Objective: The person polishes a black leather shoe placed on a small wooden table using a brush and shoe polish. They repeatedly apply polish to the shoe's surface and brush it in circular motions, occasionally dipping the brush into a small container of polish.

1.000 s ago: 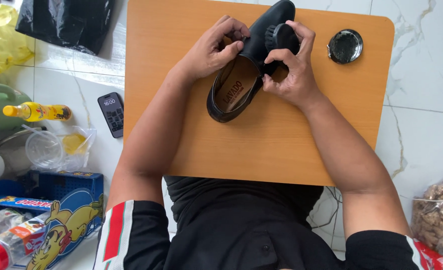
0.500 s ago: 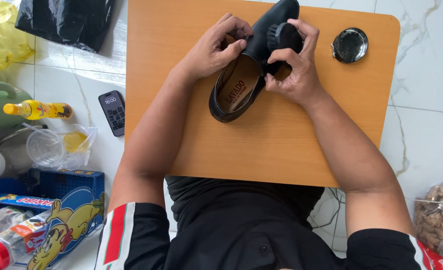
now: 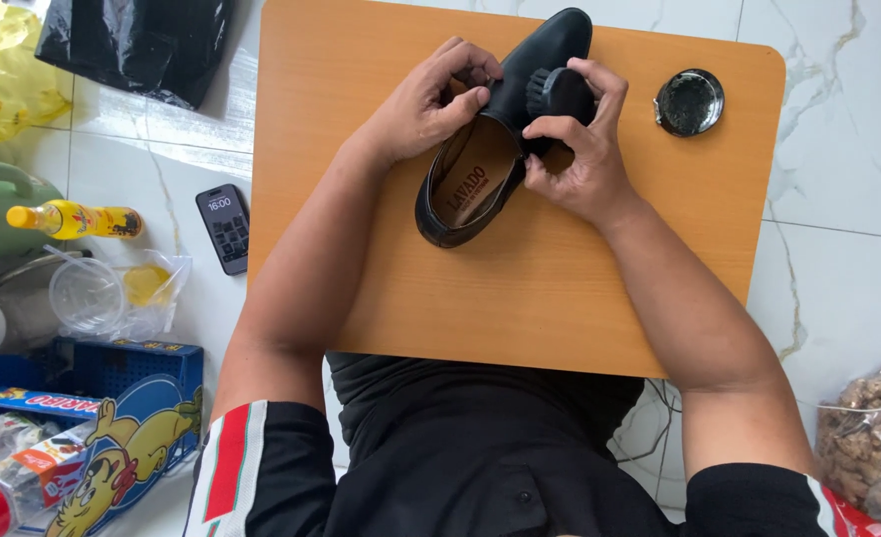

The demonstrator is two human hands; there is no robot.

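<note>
The black shoe [image 3: 500, 119] is gripped at its collar by the left hand [image 3: 422, 99] to steady it, while a round brush [image 3: 560, 91] is clasped against its side by the right hand [image 3: 580, 159].

Both your forearms reach forward, converging. Your left hand [image 3: 422, 104] curls, thumb pinching against fingertips. Your right hand [image 3: 582, 149] is closed in a grip (knuckles raised, wrist bent slightly inward).

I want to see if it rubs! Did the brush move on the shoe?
Barely. The brush, in the right hand, sits on the same part of the shoe, equally far from the polish tin; small shifts are the camera's.
</note>
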